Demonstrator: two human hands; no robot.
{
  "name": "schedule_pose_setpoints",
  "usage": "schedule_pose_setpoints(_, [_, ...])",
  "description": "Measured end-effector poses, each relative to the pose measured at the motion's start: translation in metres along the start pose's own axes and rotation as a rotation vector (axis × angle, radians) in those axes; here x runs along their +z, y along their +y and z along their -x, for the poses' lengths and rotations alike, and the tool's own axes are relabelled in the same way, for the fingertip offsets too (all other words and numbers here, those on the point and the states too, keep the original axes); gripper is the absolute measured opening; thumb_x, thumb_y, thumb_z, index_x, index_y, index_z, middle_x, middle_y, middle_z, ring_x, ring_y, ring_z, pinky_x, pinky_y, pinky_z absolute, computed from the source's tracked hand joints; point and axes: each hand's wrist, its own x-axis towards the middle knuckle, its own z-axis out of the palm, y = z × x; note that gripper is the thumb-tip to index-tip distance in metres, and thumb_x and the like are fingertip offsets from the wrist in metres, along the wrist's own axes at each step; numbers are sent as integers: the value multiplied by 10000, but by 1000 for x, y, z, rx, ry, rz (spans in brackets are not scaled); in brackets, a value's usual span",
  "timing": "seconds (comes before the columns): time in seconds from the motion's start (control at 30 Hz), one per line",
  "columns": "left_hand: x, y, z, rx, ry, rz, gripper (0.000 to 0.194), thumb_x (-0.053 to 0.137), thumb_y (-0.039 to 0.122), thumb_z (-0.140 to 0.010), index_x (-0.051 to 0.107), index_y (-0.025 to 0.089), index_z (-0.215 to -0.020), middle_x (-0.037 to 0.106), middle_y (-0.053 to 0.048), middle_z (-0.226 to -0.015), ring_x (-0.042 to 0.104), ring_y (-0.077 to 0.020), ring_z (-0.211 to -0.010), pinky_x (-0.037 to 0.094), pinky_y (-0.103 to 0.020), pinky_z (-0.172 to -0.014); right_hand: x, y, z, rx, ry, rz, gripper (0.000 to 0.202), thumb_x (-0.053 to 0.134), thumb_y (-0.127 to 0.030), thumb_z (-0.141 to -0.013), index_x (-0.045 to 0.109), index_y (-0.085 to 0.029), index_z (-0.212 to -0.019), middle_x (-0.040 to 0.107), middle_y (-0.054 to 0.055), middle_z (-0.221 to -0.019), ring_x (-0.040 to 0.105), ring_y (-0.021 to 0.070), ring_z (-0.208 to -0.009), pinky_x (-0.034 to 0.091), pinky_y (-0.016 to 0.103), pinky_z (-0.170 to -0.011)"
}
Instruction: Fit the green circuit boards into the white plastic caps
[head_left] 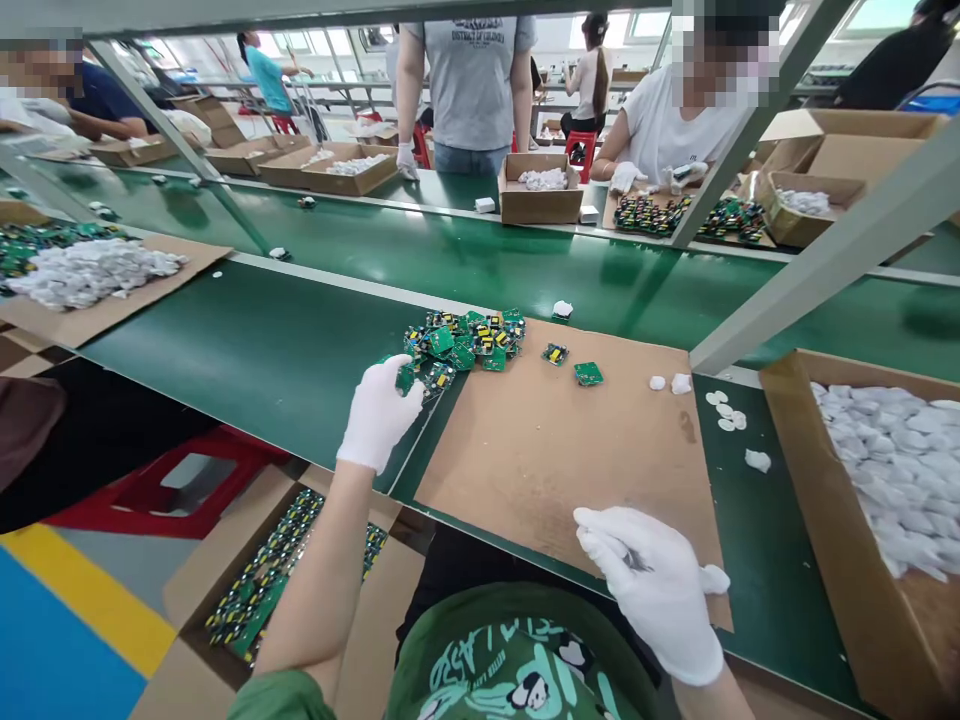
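Note:
My left hand (381, 412), in a white glove, is at the left edge of a pile of green circuit boards (463, 345). Its thumb and forefinger close around a circuit board (406, 379) there. Above the near right part of the cardboard sheet (551, 450), my gloved right hand (651, 585) has its fingers curled together; whatever is between them is hidden. A small white piece (715, 579) lies beside that hand. Two loose circuit boards, one component side up (555, 354) and one green side up (589, 373), rest on the sheet.
White pieces fill a carton (780, 480) at right; several white discs (726, 411) lie beside it. A slanted metal post (810, 250) stands behind. Below left is a box of boards (262, 590). Across the green conveyor (450, 250), people work among cartons.

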Motion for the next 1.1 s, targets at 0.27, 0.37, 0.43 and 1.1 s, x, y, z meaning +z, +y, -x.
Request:
schedule_pose_setpoints(0.27, [8, 54, 110, -100, -413, 1469, 483, 654, 508, -900, 539, 237, -1284, 706, -121, -1165, 669, -149, -678, 533, -282, -627, 6, -15, -28, 109, -110, -337, 249, 675, -424, -920, 751, -235, -1064, 719, 78, -1059, 694, 155, -719, 613, 271, -634])
schedule_pose_setpoints(0.37, [14, 67, 132, -164, -571, 1591, 458, 677, 505, -894, 584, 228, -1247, 715, -41, -853, 595, -110, -586, 474, -239, -605, 12, -24, -35, 16, -208, -343, 267, 581, -374, -990, 702, -278, -1207, 665, 76, -1138, 698, 163, -854, 619, 301, -765])
schedule_pose_setpoints(0.43, [16, 68, 140, -181, -635, 1586, 450, 664, 506, -906, 589, 223, -1248, 636, 13, -677, 561, -102, -563, 440, -220, -602, 17, -27, -33, -22, -189, -292, 331, 577, -259, -990, 632, -308, -1312, 675, 68, -1161, 693, 192, -1007, 599, 341, -884])
schedule_pose_setpoints(1.1, [0, 73, 143, -182, -952, 1519, 366, 662, 512, -874, 646, 147, -870, 559, -26, -735, 543, -147, -622, 469, -272, -593, 11, -37, -34, -281, -466, -57, 433, 595, -145, -938, 531, -310, -1333, 755, 7, -1109, 601, 233, -1270, 462, 472, -1133])
